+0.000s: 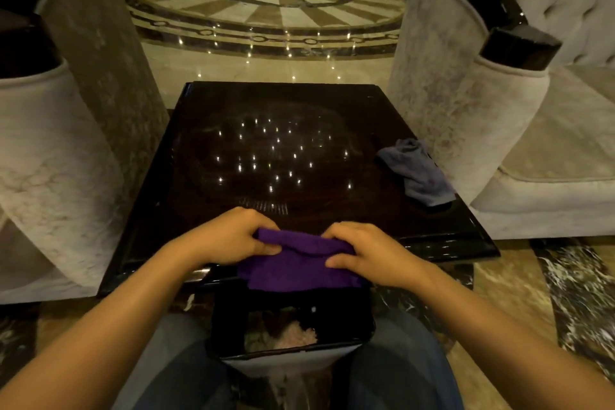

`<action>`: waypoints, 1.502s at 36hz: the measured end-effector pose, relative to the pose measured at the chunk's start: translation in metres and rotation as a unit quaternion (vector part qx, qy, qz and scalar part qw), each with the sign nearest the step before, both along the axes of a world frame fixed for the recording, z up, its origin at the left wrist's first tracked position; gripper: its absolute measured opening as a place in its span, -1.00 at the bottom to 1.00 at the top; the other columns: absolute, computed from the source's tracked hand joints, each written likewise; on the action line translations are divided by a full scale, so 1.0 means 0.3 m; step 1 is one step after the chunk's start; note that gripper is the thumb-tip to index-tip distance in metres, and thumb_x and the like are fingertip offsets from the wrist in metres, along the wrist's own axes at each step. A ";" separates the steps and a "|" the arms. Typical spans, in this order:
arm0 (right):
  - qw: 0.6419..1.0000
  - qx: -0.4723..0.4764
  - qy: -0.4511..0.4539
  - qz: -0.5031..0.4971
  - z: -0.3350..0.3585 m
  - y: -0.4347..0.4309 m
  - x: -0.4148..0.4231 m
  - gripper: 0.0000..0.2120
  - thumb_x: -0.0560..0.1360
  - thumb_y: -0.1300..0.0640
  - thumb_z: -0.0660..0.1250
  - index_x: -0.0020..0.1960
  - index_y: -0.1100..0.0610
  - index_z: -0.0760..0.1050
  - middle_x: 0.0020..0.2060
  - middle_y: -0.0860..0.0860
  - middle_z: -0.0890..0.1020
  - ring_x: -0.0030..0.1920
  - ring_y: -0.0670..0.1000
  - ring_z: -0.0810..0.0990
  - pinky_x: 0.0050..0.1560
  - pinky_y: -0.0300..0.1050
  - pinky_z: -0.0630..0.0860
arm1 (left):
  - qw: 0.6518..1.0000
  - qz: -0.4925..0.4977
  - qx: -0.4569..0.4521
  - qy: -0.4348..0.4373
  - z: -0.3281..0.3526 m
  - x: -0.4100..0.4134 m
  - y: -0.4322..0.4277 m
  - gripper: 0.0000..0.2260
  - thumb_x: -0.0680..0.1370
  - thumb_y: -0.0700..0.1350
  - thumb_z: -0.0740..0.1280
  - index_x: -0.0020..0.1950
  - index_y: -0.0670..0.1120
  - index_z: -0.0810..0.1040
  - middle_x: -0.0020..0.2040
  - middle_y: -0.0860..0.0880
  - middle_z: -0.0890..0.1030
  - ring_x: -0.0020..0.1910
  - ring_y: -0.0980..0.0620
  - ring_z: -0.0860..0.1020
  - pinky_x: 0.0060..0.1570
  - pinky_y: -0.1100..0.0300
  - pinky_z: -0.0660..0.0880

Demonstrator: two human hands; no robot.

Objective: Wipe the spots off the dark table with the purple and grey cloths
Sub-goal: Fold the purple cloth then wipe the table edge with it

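The dark glossy table [206, 129] stands in front of me, its top dotted with small bright light reflections. Both hands hold the purple cloth [299, 268] at the table's near edge; the cloth hangs partly over that edge. My left hand [229, 236] pinches its upper left side and my right hand [369, 251] pinches its upper right side. The grey cloth [419, 173] lies crumpled on the table's right side, apart from both hands.
Pale upholstered armchairs flank the table, one on the left [66, 129] and one on the right [466, 103]. A black bin [286, 329] sits between my knees just below the table's near edge. Polished marble floor [266, 3] lies beyond.
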State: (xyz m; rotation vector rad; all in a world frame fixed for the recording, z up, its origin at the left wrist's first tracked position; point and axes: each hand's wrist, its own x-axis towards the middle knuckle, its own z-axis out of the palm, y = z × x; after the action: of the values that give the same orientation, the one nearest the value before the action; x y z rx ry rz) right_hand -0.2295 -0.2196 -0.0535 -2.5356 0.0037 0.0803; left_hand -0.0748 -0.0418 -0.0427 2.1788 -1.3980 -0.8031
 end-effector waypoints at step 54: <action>0.994 0.006 -0.028 -0.105 0.027 -0.157 0.234 -0.91 0.48 0.20 0.27 -0.04 0.07 0.41 -0.18 -0.02 0.53 -0.12 0.01 0.52 -0.15 -0.15 0.46 | 0.958 0.273 -0.092 0.016 -0.059 0.144 -0.132 -0.87 0.46 -0.07 0.36 -0.12 -0.12 0.50 -0.31 -0.02 0.57 -0.27 0.03 0.55 -0.17 0.11 0.50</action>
State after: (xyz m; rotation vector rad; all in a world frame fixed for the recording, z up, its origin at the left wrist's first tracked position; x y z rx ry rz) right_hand -0.1594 -0.2666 -0.0453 -2.5086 0.2462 -0.0737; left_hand -0.0315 -0.0814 -0.0604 2.2268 -0.7503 -0.4758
